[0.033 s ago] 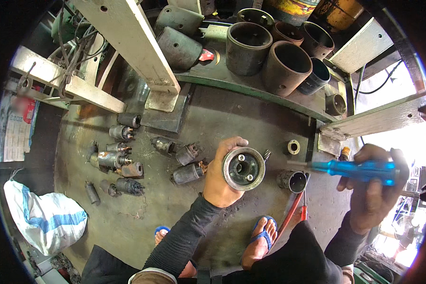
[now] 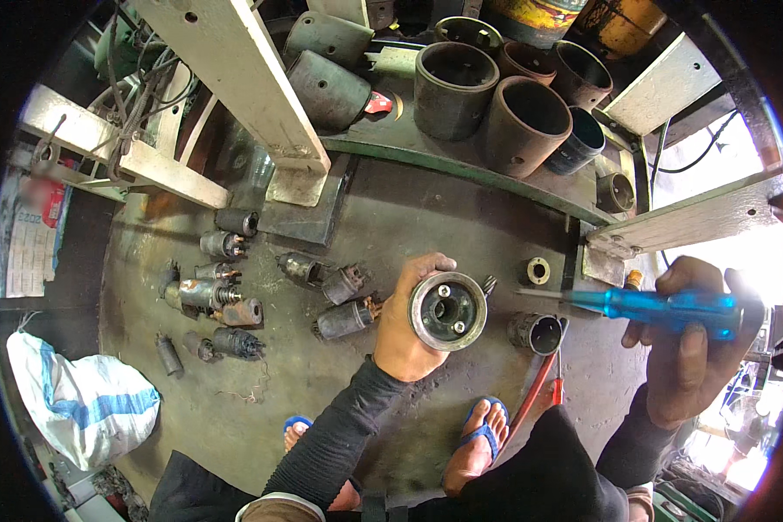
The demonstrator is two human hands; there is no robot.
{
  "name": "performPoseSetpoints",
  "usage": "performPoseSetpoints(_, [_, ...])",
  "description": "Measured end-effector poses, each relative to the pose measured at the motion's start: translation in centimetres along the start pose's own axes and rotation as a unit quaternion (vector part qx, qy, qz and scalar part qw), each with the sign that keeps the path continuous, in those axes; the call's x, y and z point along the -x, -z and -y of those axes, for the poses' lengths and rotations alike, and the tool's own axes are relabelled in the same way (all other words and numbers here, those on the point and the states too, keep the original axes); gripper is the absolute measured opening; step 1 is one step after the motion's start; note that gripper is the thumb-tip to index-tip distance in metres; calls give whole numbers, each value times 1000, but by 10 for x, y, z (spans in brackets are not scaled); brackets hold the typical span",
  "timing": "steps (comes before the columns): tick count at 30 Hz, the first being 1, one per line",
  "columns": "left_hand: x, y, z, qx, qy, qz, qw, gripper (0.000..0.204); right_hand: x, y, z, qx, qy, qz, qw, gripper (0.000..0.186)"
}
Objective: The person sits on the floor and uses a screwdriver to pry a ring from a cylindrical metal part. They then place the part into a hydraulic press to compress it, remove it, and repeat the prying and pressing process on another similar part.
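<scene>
Screwdriver above grimy floor, scattered metal parts, pipes on shelf

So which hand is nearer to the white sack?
Left. The left hand, holding a round metal part, is right of the white sack; the right hand, holding a blue screwdriver, is much farther right.

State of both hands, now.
Left hand: closed on a round, grey metal housing.
Right hand: closed on a metal-shafted screwdriver with a translucent blue handle.
</scene>
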State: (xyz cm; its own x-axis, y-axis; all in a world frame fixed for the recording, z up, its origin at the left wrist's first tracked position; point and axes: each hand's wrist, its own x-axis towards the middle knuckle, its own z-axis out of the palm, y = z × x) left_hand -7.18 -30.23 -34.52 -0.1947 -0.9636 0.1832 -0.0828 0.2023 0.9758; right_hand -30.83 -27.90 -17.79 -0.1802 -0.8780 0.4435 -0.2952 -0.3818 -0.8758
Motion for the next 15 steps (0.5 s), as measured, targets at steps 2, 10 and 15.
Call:
performPoseSetpoints(2, [1, -4, 1, 23, 15, -3, 1000, 77, -11, -16, 8, 24, 10, 22, 999, 61])
performPoseSetpoints(10, [0, -7, 0, 33, 40, 23, 998, 75, -10, -41, 1, -12, 7, 77, 997, 54])
performPoseSetpoints(15, [0, -10, -3, 32, 46, 24, 998, 73, -11, -36, 7, 17, 5, 73, 997, 54])
